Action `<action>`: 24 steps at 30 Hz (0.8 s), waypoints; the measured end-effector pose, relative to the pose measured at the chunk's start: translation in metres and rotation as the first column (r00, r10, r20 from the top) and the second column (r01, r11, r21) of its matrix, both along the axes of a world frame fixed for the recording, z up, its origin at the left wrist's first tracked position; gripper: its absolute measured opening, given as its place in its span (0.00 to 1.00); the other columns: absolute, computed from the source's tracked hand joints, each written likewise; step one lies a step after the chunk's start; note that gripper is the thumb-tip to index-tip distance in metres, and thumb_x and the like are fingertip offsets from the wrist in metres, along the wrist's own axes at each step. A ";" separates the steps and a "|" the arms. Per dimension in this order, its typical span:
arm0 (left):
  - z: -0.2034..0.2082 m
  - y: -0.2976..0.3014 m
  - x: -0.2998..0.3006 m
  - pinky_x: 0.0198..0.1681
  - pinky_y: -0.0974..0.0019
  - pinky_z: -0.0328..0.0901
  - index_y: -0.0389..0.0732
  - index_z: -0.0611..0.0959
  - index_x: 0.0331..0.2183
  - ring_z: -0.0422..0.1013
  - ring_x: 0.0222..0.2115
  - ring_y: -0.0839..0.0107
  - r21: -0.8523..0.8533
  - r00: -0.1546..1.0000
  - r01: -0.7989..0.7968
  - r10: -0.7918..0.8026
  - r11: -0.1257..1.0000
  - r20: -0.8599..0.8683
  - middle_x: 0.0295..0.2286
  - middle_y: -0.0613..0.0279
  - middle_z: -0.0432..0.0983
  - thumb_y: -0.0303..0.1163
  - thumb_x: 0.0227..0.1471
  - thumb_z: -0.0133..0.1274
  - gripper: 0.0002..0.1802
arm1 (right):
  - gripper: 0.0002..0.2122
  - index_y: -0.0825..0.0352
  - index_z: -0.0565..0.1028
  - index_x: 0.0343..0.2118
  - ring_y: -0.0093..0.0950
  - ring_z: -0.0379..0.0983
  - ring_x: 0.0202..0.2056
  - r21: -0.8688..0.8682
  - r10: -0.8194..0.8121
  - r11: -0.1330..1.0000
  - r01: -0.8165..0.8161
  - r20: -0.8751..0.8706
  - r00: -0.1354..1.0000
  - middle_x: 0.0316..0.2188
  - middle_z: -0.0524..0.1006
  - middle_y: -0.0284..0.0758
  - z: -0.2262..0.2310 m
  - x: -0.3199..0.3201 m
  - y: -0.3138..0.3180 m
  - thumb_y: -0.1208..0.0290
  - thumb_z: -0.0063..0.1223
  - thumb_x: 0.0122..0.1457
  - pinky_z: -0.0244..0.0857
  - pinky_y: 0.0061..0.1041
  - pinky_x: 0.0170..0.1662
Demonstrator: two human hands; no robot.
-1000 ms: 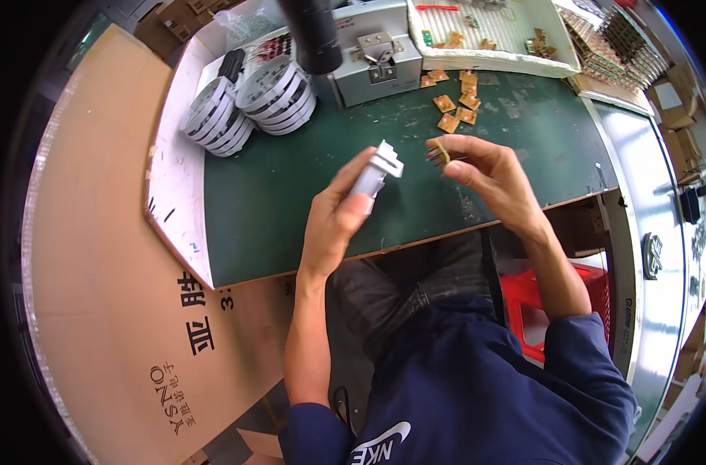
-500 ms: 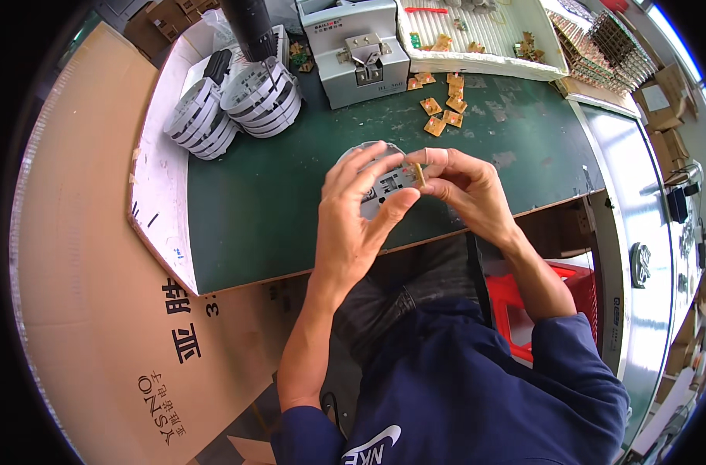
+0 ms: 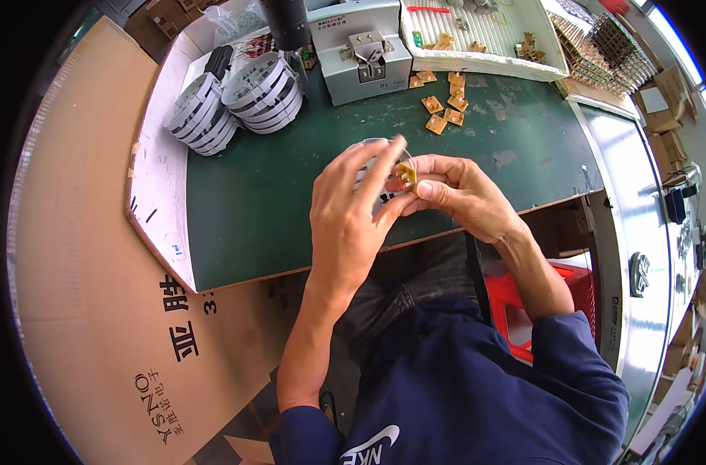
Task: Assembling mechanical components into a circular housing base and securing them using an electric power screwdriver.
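My right hand (image 3: 463,194) pinches a small yellow-tan circuit board (image 3: 405,176) between thumb and fingers, tilted so that its face shows. Close beside it, my left hand (image 3: 351,198) has its fingers stretched and apart. Its thumb comes near the board's lower edge and the right thumb; contact cannot be made out. Behind the left fingers is a round grey-white plastic housing (image 3: 386,197) with dark slots, mostly hidden. Several similar circuit boards (image 3: 446,108) lie loose beyond my right hand.
Two stacks of round housings (image 3: 261,97) stand at the far left beside a dark cylindrical tool (image 3: 287,25). A grey machine (image 3: 366,66) and a white foam tray (image 3: 489,66) line the back of the green table (image 3: 252,209). Stacked boards (image 3: 601,50) sit far right.
The circuit board has turned from edge-on to show its face and shifted slightly left. My left fingers have moved, their tips blurred. The view has shifted slightly; the dark cylindrical tool appears further right.
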State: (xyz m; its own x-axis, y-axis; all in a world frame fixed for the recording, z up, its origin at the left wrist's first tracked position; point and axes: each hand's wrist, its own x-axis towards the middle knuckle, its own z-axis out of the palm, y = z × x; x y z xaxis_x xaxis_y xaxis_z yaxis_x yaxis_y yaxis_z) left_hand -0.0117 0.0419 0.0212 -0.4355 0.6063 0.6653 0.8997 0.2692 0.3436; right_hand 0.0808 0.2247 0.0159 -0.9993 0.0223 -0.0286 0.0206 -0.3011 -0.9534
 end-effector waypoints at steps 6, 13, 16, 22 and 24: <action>-0.010 -0.017 -0.002 0.60 0.49 0.62 0.33 0.68 0.63 0.63 0.59 0.47 0.036 0.912 -0.112 0.089 0.993 0.401 0.59 0.44 0.65 0.47 0.44 0.72 0.52 | 0.14 0.72 0.79 0.50 0.29 0.79 0.47 0.623 -0.202 0.748 0.230 -0.118 0.972 0.45 0.82 0.37 0.020 -0.014 0.006 0.74 0.60 0.63 0.72 0.30 0.52; -0.038 0.005 0.003 0.59 0.42 0.59 0.25 0.61 0.63 0.61 0.56 0.41 -0.107 0.950 -0.257 0.272 0.960 0.151 0.57 0.34 0.63 0.65 0.37 0.71 0.68 | 0.16 0.66 0.80 0.49 0.42 0.76 0.47 0.854 0.220 0.213 0.475 -0.515 0.828 0.44 0.82 0.41 0.011 -0.070 0.015 0.75 0.63 0.57 0.72 0.38 0.50; -0.041 0.009 0.000 0.61 0.44 0.58 0.28 0.62 0.63 0.61 0.58 0.43 -0.114 0.929 -0.276 0.295 0.954 0.225 0.57 0.37 0.65 0.58 0.37 0.74 0.64 | 0.16 0.67 0.80 0.49 0.42 0.76 0.48 0.870 0.276 0.197 0.452 -0.492 0.826 0.46 0.81 0.41 0.002 -0.081 0.015 0.75 0.63 0.57 0.72 0.39 0.52; -0.036 -0.001 -0.006 0.61 0.46 0.59 0.31 0.66 0.62 0.63 0.57 0.47 -0.082 0.942 -0.208 0.223 0.975 0.253 0.56 0.45 0.70 0.54 0.38 0.75 0.59 | 0.16 0.67 0.79 0.49 0.42 0.77 0.48 0.923 0.309 0.147 0.355 -0.384 0.870 0.46 0.79 0.42 0.001 -0.083 0.012 0.76 0.62 0.57 0.73 0.38 0.51; -0.036 -0.001 -0.007 0.61 0.47 0.60 0.31 0.68 0.61 0.63 0.57 0.47 -0.069 0.945 -0.195 0.206 0.978 0.254 0.56 0.45 0.70 0.53 0.39 0.74 0.57 | 0.16 0.67 0.79 0.49 0.42 0.77 0.47 0.920 0.329 0.125 0.373 -0.393 0.859 0.45 0.79 0.41 0.000 -0.084 0.012 0.76 0.62 0.57 0.74 0.37 0.50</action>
